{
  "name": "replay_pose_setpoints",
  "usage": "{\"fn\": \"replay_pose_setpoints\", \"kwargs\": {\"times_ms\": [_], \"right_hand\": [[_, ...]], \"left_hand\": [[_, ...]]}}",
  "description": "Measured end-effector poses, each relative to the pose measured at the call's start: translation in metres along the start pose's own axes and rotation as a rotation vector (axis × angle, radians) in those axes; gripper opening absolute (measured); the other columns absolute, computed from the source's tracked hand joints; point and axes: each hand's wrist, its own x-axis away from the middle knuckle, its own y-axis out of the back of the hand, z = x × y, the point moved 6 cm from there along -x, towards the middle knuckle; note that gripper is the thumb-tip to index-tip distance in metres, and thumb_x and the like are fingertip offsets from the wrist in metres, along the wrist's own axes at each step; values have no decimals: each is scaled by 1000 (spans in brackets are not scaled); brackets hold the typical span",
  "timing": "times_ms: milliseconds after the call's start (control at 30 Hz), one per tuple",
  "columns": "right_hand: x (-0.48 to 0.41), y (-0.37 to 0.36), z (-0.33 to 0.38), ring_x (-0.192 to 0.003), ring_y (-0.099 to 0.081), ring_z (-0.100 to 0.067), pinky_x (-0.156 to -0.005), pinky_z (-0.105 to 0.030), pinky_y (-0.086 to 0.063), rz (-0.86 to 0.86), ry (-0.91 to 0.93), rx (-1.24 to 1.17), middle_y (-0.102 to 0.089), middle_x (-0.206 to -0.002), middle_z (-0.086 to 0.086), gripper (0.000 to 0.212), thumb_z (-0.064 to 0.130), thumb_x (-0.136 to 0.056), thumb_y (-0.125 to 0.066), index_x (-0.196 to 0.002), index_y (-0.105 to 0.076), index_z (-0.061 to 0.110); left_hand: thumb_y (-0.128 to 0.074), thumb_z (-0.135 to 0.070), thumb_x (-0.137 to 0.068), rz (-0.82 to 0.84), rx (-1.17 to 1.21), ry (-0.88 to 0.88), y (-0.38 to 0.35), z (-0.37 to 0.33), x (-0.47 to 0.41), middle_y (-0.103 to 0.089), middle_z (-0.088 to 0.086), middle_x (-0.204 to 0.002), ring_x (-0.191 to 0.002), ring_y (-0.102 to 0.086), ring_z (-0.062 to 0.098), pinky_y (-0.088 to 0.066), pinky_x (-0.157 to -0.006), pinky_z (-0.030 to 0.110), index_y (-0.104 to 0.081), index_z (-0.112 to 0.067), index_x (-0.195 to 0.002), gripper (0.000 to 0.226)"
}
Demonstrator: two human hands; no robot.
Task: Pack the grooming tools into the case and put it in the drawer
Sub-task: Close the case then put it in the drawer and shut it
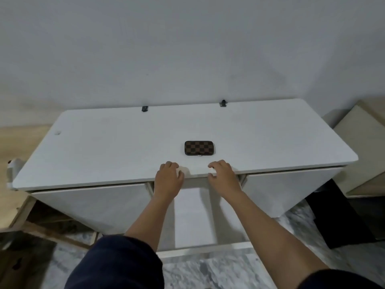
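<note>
While the checkered case (pixel 199 148) lies shut and flat on the white table (pixel 104 147), just beyond my hands, I see my left hand (pixel 168 177) and right hand (pixel 223 176) resting at the table's front edge, fingers loosely curled, grasping nothing. Below them the middle drawer (pixel 192 215) seems pulled out, though blur hides its edges.
</note>
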Motion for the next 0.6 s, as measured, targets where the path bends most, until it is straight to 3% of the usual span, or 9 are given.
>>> {"fn": "replay_pose_setpoints", "kwargs": {"times_ms": [100,267,433,533,600], "right_hand": [[-32,-5,5,-126,-37,-23,-101,-37,-40,73,42,41,-43,-136,-7,44,14,-88,-49,-132,-44,12],[-74,-13,11,-137,-26,-24,-109,-38,-35,134,110,107,-25,-151,-7,61,17,-86,-50,-143,-26,15],[-97,-27,10,-146,-3,-27,-120,-42,-15,197,131,102,0,-159,-7,72,32,-89,-52,-147,-12,23],[-108,-34,5,-146,1,-26,-119,-40,-2,217,179,191,-3,-159,-10,71,39,-91,-48,-148,-10,21],[-112,-36,2,-146,-4,-26,-119,-41,-3,198,199,214,-15,-156,-9,69,39,-91,-48,-147,-14,17]], "left_hand": [[-46,-19,-91,54,-51,18,-13,5,-24,-49,12,-127,-116,-42,28,-37,-90,34,-49,-2,-123,36],[-44,-20,-92,59,-52,3,-30,9,-43,-35,15,-144,-133,-29,30,-35,-102,39,-39,-2,-132,44],[-14,-46,-87,14,-59,-3,-43,15,-43,-22,15,-153,-143,-11,27,-13,-115,37,-31,-6,-142,70],[-5,-50,-86,4,-85,3,-49,17,-41,-16,10,-155,-144,-7,19,0,-114,30,-23,-11,-145,73],[-6,-48,-87,-10,-104,5,-50,17,-41,-18,10,-154,-144,-8,19,1,-114,29,-24,-12,-145,71]]}}
